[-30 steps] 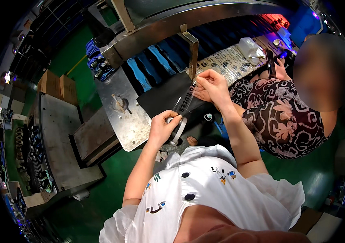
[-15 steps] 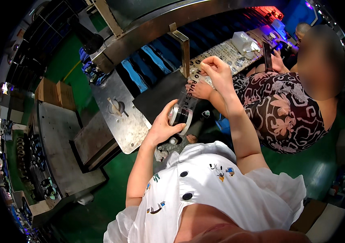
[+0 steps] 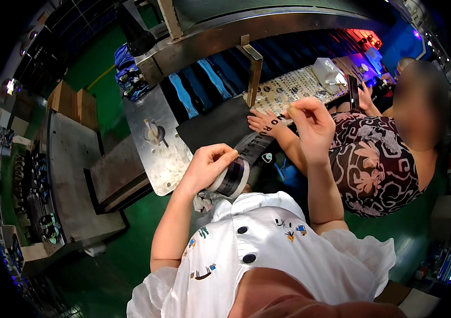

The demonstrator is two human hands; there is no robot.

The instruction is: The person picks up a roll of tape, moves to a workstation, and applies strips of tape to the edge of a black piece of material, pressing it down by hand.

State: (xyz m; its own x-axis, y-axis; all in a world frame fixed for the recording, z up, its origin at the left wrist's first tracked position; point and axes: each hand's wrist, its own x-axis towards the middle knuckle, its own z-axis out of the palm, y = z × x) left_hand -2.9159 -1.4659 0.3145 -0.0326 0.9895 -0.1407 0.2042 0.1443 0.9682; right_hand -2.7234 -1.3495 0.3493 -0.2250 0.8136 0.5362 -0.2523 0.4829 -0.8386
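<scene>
A roll of clear film [image 3: 232,180] with dark lettering sits at my left hand [image 3: 204,168], whose thumb and fingers close on its upper edge. From there a see-through printed strip [image 3: 254,144] runs up and to the right. Its far end is pinched in my right hand [image 3: 314,127], fingers pressed together. The strip looks stretched between both hands, above a black mat [image 3: 204,127]. Just behind it, another person's hand [image 3: 262,123] lies flat at the mat's edge.
A metal table [image 3: 164,167] at left carries a small round dish with a brush-like stick [image 3: 153,131]. Blue and black strips [image 3: 212,77] lie beyond the mat. A metal bracket [image 3: 253,69] stands upright there. Close on my right sits a person in a patterned top [image 3: 368,169].
My right hand has moved right and down, drawing out more of the printed strip. My left hand has shifted slightly left and turned the roll, its fingers now pinching at the edge.
</scene>
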